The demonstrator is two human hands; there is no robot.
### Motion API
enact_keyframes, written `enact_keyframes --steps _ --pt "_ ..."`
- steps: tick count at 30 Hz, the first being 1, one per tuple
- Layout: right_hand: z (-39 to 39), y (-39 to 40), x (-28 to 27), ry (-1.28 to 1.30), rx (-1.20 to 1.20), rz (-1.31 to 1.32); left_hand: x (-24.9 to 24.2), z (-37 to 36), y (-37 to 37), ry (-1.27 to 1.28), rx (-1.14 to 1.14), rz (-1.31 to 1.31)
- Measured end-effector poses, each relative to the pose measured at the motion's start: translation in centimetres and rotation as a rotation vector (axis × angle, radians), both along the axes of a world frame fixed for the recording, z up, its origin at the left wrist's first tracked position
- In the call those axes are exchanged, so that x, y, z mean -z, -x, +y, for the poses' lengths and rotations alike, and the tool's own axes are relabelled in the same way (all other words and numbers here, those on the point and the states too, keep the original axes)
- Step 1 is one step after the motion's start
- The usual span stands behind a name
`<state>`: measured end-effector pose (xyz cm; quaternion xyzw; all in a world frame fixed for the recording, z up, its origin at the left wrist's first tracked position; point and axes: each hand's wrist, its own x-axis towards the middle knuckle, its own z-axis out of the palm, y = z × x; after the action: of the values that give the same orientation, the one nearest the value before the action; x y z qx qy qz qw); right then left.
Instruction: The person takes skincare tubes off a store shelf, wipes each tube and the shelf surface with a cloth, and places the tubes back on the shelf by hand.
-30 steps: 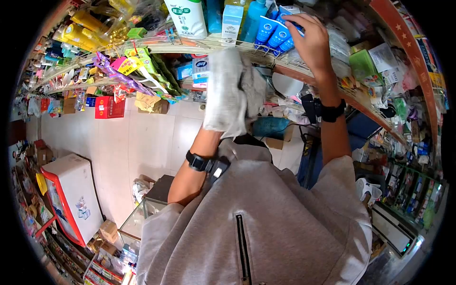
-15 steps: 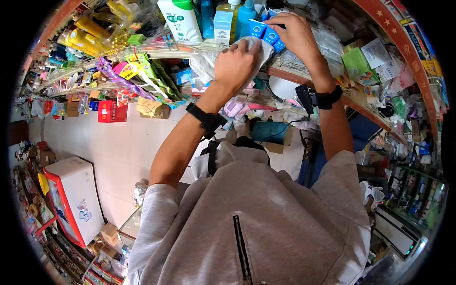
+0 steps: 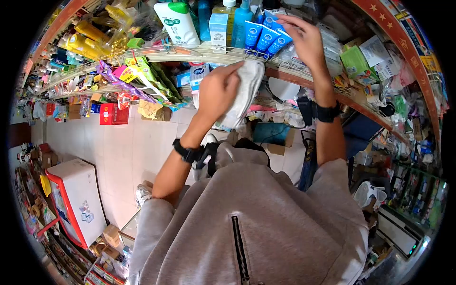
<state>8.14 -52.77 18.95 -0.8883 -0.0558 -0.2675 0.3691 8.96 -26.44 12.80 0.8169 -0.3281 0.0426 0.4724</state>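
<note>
- The left hand (image 3: pixel 216 90) is raised in front of the chest, fingers curled shut in a grip, back of the hand facing us, forearm bent upward from the elbow.
- The right hand (image 3: pixel 304 40) reaches higher, arm nearly straight, fingers spread and pressing forward.
- Both wrists carry dark bands.

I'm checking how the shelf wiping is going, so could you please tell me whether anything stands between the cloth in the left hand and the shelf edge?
Nothing visible does. The left hand holds the cloth with its top at the shelf edge. The blue tubes stand above on the shelf, under the right hand.
</note>
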Motion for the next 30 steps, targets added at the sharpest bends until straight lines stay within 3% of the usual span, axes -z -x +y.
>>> enact_keyframes --steps 1,2,4,6,7,10,13,18,21,30 --pt "0.2 0.9 0.2 -0.211 0.006 -0.001 -0.2 1.0 0.6 0.072 -0.024 0.386" --pt "0.4 1.9 0.4 -0.421 0.013 -0.002 1.4 1.8 0.5 0.268 0.002 0.422" --pt "2.5 4.3 -0.1 -0.427 0.055 0.062 4.1 3.3 0.6 0.809 0.043 1.032" --pt "4.6 6.0 0.7 -1.090 -0.274 0.233 6.0 3.8 1.9 0.949 0.130 1.024" --pt "5.5 6.5 1.0 -1.089 -0.273 0.236 5.9 3.9 2.6 1.017 0.178 1.022" --pt "8.5 8.0 1.6 -0.955 -0.139 0.320 4.2 6.0 5.1 1.347 0.150 1.382" --pt "11.4 9.8 1.5 -0.579 0.087 0.128 5.0 5.7 4.8 1.436 0.160 1.439" --pt "16.1 11.7 0.9 -0.205 -0.160 0.137 5.5 5.3 4.9 1.478 0.171 1.472" --pt "20.2 12.0 2.9 0.041 -0.185 0.200 5.9 5.2 5.4 1.496 0.164 1.508" --pt "20.7 11.2 3.6 0.000 -0.343 0.142 6.7 5.5 4.7 1.546 0.200 1.584"
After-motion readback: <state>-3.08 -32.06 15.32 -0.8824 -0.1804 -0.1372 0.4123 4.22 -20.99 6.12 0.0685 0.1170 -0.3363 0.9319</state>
